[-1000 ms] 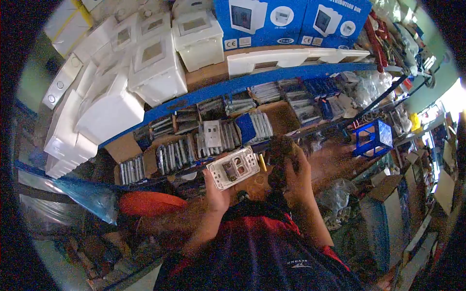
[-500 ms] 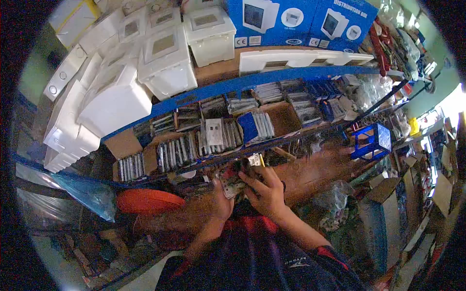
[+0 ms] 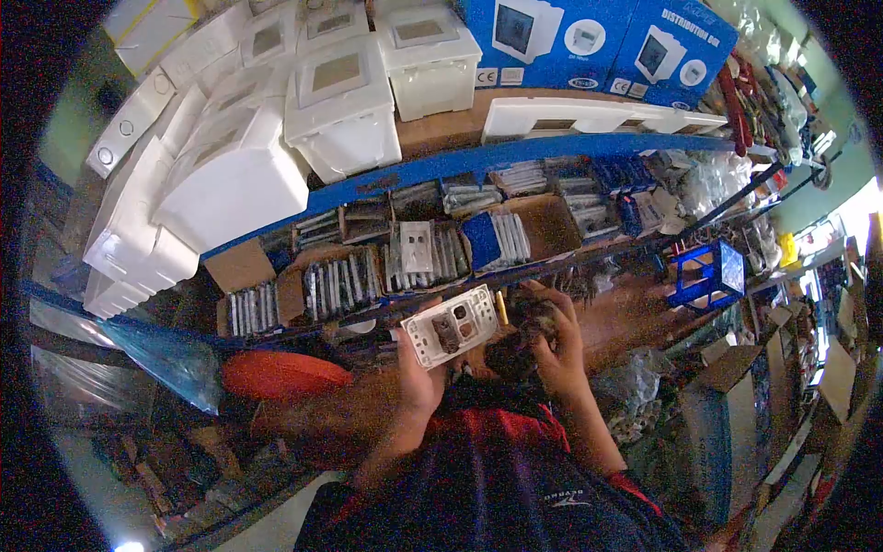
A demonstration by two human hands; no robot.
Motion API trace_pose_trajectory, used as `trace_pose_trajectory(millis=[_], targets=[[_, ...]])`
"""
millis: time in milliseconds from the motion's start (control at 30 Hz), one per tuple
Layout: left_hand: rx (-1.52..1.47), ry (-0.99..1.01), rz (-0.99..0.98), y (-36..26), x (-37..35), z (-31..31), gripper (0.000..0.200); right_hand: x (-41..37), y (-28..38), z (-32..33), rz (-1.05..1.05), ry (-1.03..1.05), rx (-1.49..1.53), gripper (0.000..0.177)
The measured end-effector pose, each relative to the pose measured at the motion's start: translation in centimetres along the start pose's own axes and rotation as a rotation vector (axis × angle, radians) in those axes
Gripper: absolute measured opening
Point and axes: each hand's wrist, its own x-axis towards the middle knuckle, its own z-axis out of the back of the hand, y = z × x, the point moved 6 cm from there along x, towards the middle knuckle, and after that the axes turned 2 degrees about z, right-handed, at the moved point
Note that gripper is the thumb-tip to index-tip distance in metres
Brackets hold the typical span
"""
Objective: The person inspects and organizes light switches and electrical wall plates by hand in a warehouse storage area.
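My left hand [image 3: 418, 379] grips a white socket faceplate [image 3: 455, 326] by its left end, the thumb along the edge. The plate is tilted, and brown inserts and small holes show in it. To its right, my right hand [image 3: 563, 348] is closed around a dark, crumpled bundle [image 3: 517, 345] that is blurred; its kind cannot be made out. A thin yellow strip [image 3: 501, 307] stands at the plate's right end. Behind the hands, cartons of upright plates [image 3: 340, 283] line the shelf, with another white faceplate [image 3: 416, 247] lying on top.
White plastic enclosures [image 3: 340, 115] and blue distribution box cartons [image 3: 598, 46] stand above the blue shelf edge [image 3: 441, 166]. A red round object [image 3: 285, 377] is at left, a blue stool [image 3: 706, 274] at right. Open cardboard boxes [image 3: 736, 368] and plastic bags [image 3: 644, 373] crowd the right side.
My right hand has moved right, off the plate, taking the dark bundle along. The plate, partly covered before, now shows fully in my left hand. The view has shifted slightly.
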Motion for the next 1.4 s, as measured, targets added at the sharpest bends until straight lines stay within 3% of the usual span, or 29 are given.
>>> trace_pose_trajectory(millis=[133, 233, 400, 533, 567, 667, 800, 833, 933, 1033, 1167, 1267, 1400], targets=[[-0.112, 0.035, 0.034, -0.2, 0.0, -0.1, 0.065, -0.9, -1.7, -0.2, -0.298, -0.064, 0.33, 0.024], [-0.102, 0.053, 0.051, -0.5, -0.2, -0.5, 0.066, -0.3, 0.8, -0.3, -0.237, -0.137, 0.27, 0.02], [-0.103, 0.082, 0.085, 0.1, -0.5, -0.5, 0.071, -0.2, 3.6, -0.8, -0.216, 0.126, 0.074, 0.014], [-0.103, 0.089, 0.068, 0.9, -0.4, -0.2, 0.072, 0.3, 5.9, -0.3, 0.057, 0.059, 0.29, 0.023], [-0.135, 0.104, 0.088, 1.0, -0.5, -0.3, 0.072, 0.0, 5.8, -0.3, 0.021, 0.09, 0.292, 0.023], [-0.198, 0.138, 0.108, 1.4, -1.0, -0.5, 0.072, -0.2, 6.5, 1.4, -0.272, -0.24, 0.338, 0.021], [-0.148, 0.173, 0.098, 1.4, -1.5, -0.9, 0.065, 1.1, 7.4, 4.2, -0.003, -0.344, 0.174, 0.018], [-0.124, 0.19, 0.113, 1.4, -1.7, -1.2, 0.063, 1.5, 8.2, 3.6, 0.169, -0.305, -0.012, 0.02], [0.104, 0.075, -0.088, 2.2, -1.9, -0.4, 0.052, 0.9, 8.1, -1.8, 0.321, -0.023, -0.34, 0.02], [0.373, -0.152, -0.048, 3.8, -1.9, 3.7, 0.043, 0.2, 7.3, -1.8, 0.242, -0.09, -0.388, 0.018], [0.425, -0.136, -0.077, 3.6, -2.5, 3.0, 0.043, -0.4, 6.0, -1.1, 0.151, 0.015, -0.437, 0.02], [0.566, -0.095, -0.002, 4.0, -2.8, 3.3, 0.043, -0.4, 5.6, -0.1, 0.222, 0.099, -0.371, 0.021], [0.469, -0.12, 0.015, 5.5, -2.7, 4.4, 0.044, -0.8, 4.9, 0.6, 0.068, 0.173, -0.424, 0.025]])
